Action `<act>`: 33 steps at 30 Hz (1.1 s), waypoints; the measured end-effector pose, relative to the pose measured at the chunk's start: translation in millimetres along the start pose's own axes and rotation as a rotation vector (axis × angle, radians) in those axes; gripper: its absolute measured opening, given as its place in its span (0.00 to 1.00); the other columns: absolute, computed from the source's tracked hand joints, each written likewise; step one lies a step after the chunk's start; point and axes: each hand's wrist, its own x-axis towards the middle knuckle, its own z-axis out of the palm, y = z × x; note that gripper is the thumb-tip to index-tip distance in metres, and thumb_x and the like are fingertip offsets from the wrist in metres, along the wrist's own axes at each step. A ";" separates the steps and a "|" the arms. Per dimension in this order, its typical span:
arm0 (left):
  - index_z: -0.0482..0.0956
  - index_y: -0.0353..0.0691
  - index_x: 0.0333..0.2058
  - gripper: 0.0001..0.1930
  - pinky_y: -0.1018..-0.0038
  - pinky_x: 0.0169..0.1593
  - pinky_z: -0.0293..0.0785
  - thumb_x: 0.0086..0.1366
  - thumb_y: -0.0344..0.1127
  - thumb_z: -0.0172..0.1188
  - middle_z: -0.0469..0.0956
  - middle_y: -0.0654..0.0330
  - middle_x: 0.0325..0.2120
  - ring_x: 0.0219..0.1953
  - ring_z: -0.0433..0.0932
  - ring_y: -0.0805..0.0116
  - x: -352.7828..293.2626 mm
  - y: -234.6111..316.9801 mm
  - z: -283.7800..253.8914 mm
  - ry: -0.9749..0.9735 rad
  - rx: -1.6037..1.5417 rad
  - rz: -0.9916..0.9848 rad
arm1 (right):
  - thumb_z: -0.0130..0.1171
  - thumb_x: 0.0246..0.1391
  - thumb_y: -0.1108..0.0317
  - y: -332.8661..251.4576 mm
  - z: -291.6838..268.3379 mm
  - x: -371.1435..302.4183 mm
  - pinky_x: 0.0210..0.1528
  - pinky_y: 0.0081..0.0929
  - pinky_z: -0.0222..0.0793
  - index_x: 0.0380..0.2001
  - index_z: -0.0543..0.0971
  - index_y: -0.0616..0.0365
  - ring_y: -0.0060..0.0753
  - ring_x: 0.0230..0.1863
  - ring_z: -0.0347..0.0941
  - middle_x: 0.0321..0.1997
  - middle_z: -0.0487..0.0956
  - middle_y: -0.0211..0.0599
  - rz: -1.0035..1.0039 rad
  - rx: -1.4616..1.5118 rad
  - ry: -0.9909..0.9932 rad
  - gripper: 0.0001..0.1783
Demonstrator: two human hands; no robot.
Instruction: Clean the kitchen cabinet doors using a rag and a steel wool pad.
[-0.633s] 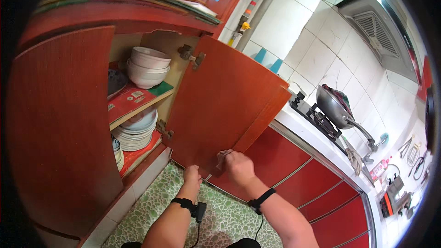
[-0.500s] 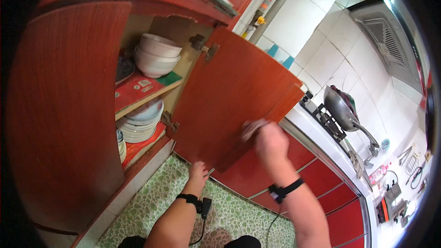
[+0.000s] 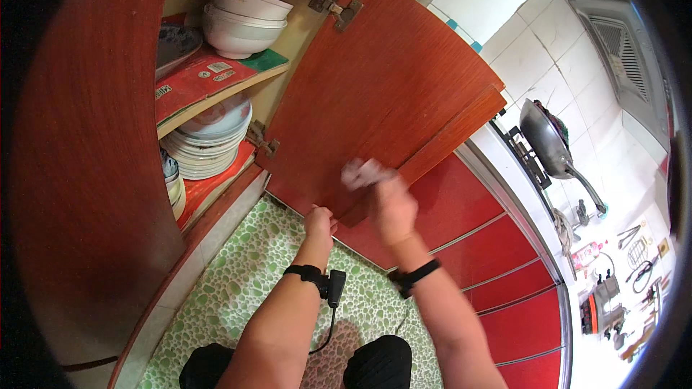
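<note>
My right hand (image 3: pixel 395 210) is closed on a crumpled pale cloth (image 3: pixel 366 173) and presses it to the face of a reddish-brown cabinet door (image 3: pixel 389 94), low down near its outer edge. Hand and cloth are slightly smeared by motion. At the door's bottom edge, my left hand (image 3: pixel 320 223) has its fingers curled round the wood; part of them is hidden. The door hangs wide on two metal hinges. Inside the cabinet, white bowls (image 3: pixel 245 21) are stacked on the upper shelf, and a pile of plates (image 3: pixel 210 140) stands on the lower one.
A second wooden door (image 3: pixel 86 151) fills the left side. To the right are red drawer fronts (image 3: pixel 504 281) under a counter with a stove and a metal wok (image 3: pixel 544 140). Green pebble-patterned flooring (image 3: pixel 238 281) lies below. A black cable runs from my left wristband.
My right hand has moved the cloth down and left across the door. The view has shifted, so the cabinet appears nearer. My left hand stays at the door's bottom edge.
</note>
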 end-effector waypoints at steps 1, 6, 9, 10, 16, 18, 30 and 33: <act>0.75 0.39 0.56 0.18 0.65 0.45 0.76 0.69 0.32 0.52 0.78 0.58 0.42 0.38 0.78 0.61 5.2 -5.5 -1.9 -0.012 -0.004 0.000 | 0.59 0.51 0.74 -12.9 24.7 -32.6 0.40 0.36 0.81 0.42 0.79 0.55 0.46 0.42 0.82 0.44 0.83 0.41 0.016 0.048 -0.097 0.13; 0.64 0.45 0.23 0.09 0.67 0.29 0.61 0.60 0.24 0.48 0.68 0.60 0.20 0.21 0.66 0.63 21.0 18.4 -36.8 -0.361 -0.129 0.127 | 0.58 0.53 0.71 -55.5 102.6 -105.4 0.46 0.37 0.79 0.43 0.80 0.56 0.43 0.44 0.82 0.45 0.83 0.39 0.031 0.098 -0.199 0.13; 0.65 0.47 0.24 0.07 0.67 0.33 0.62 0.55 0.24 0.49 0.69 0.63 0.23 0.25 0.68 0.63 0.1 19.8 -34.2 -0.257 -0.046 0.077 | 0.58 0.52 0.73 -35.9 67.2 -92.1 0.47 0.38 0.78 0.43 0.81 0.56 0.43 0.45 0.82 0.47 0.84 0.40 0.015 0.101 -0.280 0.13; 0.65 0.48 0.24 0.07 0.68 0.37 0.62 0.54 0.25 0.50 0.69 0.64 0.25 0.28 0.69 0.63 -5.3 24.2 -29.9 -0.183 0.025 0.042 | 0.58 0.52 0.74 -25.4 47.7 -74.0 0.47 0.38 0.78 0.42 0.81 0.55 0.42 0.46 0.82 0.48 0.84 0.40 -0.013 0.092 -0.310 0.13; 0.68 0.41 0.60 0.27 0.56 0.70 0.59 0.60 0.27 0.51 0.67 0.53 0.61 0.64 0.69 0.52 31.5 23.1 -45.9 -0.151 0.064 0.007 | 0.59 0.49 0.80 18.3 -72.7 75.9 0.46 0.41 0.78 0.37 0.78 0.59 0.53 0.45 0.77 0.44 0.78 0.48 0.038 -0.134 0.126 0.11; 0.68 0.39 0.59 0.26 0.53 0.71 0.60 0.61 0.27 0.52 0.67 0.52 0.61 0.64 0.69 0.50 20.7 20.2 -35.6 -0.148 0.024 -0.003 | 0.59 0.54 0.81 38.5 -105.0 119.5 0.49 0.42 0.77 0.43 0.80 0.60 0.53 0.46 0.77 0.44 0.79 0.48 -0.094 -0.214 0.272 0.13; 0.72 0.43 0.41 0.14 0.56 0.55 0.68 0.53 0.31 0.54 0.75 0.55 0.47 0.50 0.76 0.52 32.7 10.2 -34.2 -0.144 -0.034 0.022 | 0.53 0.54 0.79 -3.2 -20.7 79.9 0.52 0.38 0.79 0.58 0.78 0.59 0.45 0.50 0.81 0.54 0.82 0.43 -0.121 -0.069 -0.049 0.26; 0.72 0.43 0.39 0.13 0.57 0.54 0.68 0.52 0.31 0.54 0.76 0.56 0.43 0.47 0.77 0.54 39.5 11.2 -32.8 -0.131 -0.075 0.016 | 0.55 0.50 0.76 -15.3 -4.6 53.8 0.41 0.42 0.75 0.36 0.76 0.55 0.48 0.37 0.76 0.35 0.75 0.43 -0.224 -0.001 -0.138 0.08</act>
